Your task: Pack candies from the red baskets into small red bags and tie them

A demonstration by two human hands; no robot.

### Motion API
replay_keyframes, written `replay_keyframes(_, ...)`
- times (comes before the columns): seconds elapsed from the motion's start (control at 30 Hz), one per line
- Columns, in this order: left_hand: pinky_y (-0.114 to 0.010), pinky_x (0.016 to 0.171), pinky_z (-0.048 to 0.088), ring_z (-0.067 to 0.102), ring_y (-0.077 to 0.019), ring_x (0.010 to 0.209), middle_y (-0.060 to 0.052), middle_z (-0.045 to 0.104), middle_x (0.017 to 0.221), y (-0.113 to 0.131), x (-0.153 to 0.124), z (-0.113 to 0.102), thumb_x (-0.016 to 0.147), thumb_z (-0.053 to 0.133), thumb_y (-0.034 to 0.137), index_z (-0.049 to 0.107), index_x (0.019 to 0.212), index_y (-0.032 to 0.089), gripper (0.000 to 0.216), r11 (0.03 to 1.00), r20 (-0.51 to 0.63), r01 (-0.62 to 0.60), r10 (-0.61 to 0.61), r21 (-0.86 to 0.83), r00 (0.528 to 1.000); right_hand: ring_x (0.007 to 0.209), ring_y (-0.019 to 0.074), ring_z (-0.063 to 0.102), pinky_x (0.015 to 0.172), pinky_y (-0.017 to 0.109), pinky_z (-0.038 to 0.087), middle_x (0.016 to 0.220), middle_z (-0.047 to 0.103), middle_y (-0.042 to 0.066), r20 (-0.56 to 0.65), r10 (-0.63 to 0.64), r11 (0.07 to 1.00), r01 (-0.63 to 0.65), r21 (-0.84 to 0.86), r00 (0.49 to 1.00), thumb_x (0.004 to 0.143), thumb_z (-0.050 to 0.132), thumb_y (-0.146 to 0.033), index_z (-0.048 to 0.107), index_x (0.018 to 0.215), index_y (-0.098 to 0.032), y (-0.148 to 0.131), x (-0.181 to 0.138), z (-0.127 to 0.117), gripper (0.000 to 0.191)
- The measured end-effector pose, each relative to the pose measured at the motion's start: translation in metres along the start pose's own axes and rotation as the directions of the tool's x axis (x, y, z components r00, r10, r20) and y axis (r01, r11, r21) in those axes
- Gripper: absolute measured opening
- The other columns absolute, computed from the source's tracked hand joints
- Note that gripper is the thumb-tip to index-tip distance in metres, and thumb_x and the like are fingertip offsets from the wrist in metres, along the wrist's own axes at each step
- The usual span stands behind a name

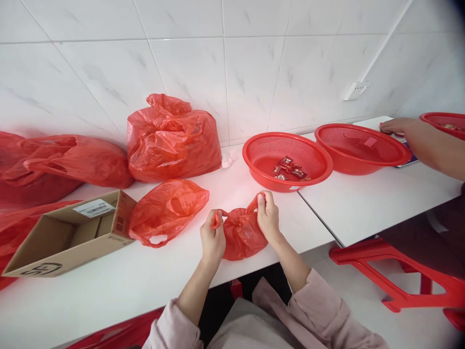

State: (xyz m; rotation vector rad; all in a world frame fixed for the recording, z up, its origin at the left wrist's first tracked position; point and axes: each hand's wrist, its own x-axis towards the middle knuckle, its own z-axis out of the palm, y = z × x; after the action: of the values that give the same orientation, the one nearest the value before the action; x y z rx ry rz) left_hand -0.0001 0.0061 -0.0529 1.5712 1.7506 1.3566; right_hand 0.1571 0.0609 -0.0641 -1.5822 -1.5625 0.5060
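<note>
A small red plastic bag (244,237) rests near the front edge of the white table, its top gathered and its contents hidden. My left hand (212,236) is closed around one of its handles, and my right hand (268,215) grips the other. Both handles are pulled apart and upward. Left of my hands lies a loose red plastic bag (169,206) with its handle hole showing. Just beyond my right hand, a red plastic colander (250,167) holds several small wrapped packets (286,167).
An open cardboard box (83,247) stands at the left. Behind it are full red bags (174,140) against the tiled wall. A second colander (348,162) sits at the right, near another person's arm (432,143). A red stool (392,261) is below the table at right.
</note>
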Motion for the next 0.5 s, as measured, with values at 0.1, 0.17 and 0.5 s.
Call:
replay_keyframes(0.1, -0.026, 0.064, 0.038, 0.059, -0.0161, 0.070, -0.002, 0.068, 0.085, -0.015, 0.005, -0.003, 0.094, 0.040, 0.023, 0.060, 0.095, 0.022, 0.020, 0.986, 0.080, -0.014, 0.001, 0.166, 0.997, 0.060, 0.0180, 0.053, 0.058, 0.027, 0.032, 0.066, 0.057, 0.000, 0.067, 0.017, 0.994, -0.010, -0.105, 0.998, 0.099, 0.028, -0.044, 0.055, 0.101, -0.024, 0.018, 0.008, 0.004, 0.033)
replay_keyframes(0.17, -0.027, 0.065, 0.036, 0.060, -0.0182, 0.076, -0.003, 0.069, 0.094, -0.023, 0.008, -0.003, 0.088, 0.043, 0.013, 0.061, 0.099, 0.023, 0.023, 0.961, 0.127, -0.022, -0.014, 0.275, 0.992, 0.057, 0.0172, 0.051, 0.056, 0.026, 0.028, 0.066, 0.058, 0.000, 0.114, 0.032, 0.984, -0.011, -0.176, 0.993, 0.098, 0.035, -0.041, 0.058, 0.097, -0.024, 0.027, 0.011, 0.008, 0.029)
replay_keyframes(0.5, -0.028, 0.061, 0.031, 0.062, -0.0224, 0.073, -0.006, 0.071, 0.090, -0.031, 0.016, 0.003, 0.090, 0.041, 0.018, 0.060, 0.104, 0.025, 0.025, 0.835, 0.244, -0.041, -0.113, 0.549, 0.963, 0.062, 0.0167, 0.053, 0.057, 0.027, 0.023, 0.071, 0.063, 0.003, 0.163, 0.075, 0.962, -0.028, -0.271, 0.984, 0.095, 0.045, -0.035, 0.063, 0.096, -0.023, 0.035, 0.013, 0.021, 0.022)
